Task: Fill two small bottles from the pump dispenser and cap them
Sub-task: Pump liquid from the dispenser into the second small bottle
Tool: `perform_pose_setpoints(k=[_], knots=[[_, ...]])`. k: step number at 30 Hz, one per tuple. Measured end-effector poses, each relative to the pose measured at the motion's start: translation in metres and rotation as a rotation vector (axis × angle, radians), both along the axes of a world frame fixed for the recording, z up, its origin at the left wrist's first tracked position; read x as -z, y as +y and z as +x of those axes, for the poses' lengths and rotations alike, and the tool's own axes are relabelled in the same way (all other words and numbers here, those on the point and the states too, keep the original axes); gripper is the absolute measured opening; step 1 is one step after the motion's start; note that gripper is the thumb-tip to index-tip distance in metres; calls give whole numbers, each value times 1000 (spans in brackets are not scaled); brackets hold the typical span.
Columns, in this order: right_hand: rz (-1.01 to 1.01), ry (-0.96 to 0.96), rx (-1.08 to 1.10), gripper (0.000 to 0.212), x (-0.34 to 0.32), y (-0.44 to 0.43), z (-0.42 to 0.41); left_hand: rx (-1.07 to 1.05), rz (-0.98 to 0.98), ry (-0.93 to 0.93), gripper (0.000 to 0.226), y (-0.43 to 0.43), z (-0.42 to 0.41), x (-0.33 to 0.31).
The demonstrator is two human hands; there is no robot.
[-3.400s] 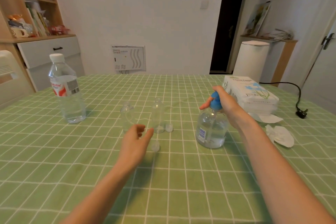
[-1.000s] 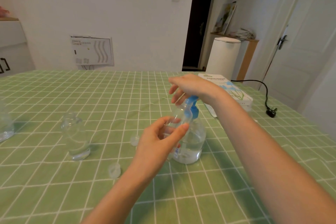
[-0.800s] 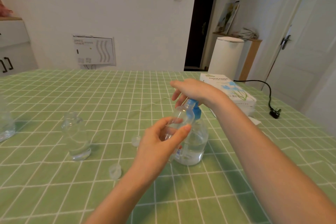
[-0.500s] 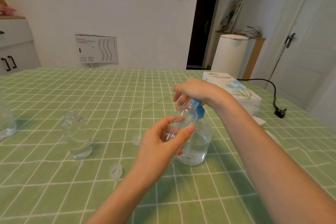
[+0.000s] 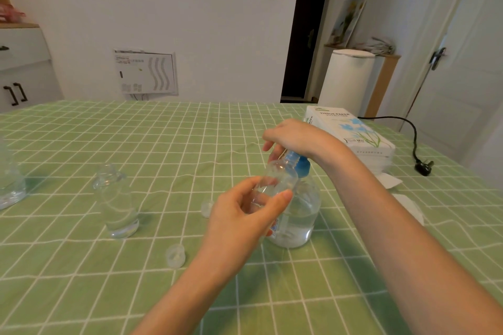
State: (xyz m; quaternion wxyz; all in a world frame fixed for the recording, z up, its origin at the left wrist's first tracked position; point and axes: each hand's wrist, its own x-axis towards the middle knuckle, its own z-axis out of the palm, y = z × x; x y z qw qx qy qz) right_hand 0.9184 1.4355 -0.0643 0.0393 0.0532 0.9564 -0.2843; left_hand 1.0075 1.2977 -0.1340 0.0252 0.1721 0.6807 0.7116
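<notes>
My left hand (image 5: 242,215) grips a small clear bottle (image 5: 277,179), tilted with its open mouth up against the blue nozzle of the pump dispenser (image 5: 298,204). The dispenser is a clear round bottle, partly full, standing at the table's middle. My right hand (image 5: 292,139) rests on top of its blue pump head, fingers curled over it. A second small clear bottle (image 5: 115,201) stands upright and uncapped to the left. Two clear caps lie on the cloth: one cap (image 5: 175,255) near me, the other cap (image 5: 206,207) just left of my left hand.
The green checked tablecloth (image 5: 136,144) covers the table. A tissue paper pack (image 5: 351,139) and loose white tissues (image 5: 408,204) lie at the right, with a black plug and cord (image 5: 422,167) beyond. A large water bottle (image 5: 9,185) stands at the left edge.
My left hand picked up one small bottle and brought it to the dispenser's nozzle. My right hand shifted onto the pump head. Over the last second both hands have held nearly still.
</notes>
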Motion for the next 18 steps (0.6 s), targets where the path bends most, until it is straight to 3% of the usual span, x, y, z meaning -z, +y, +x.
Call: perform_pose_setpoints(k=[18], knots=[[22,-17,-27,24,2,0,0,-2,4,-39,19,1,0,0]])
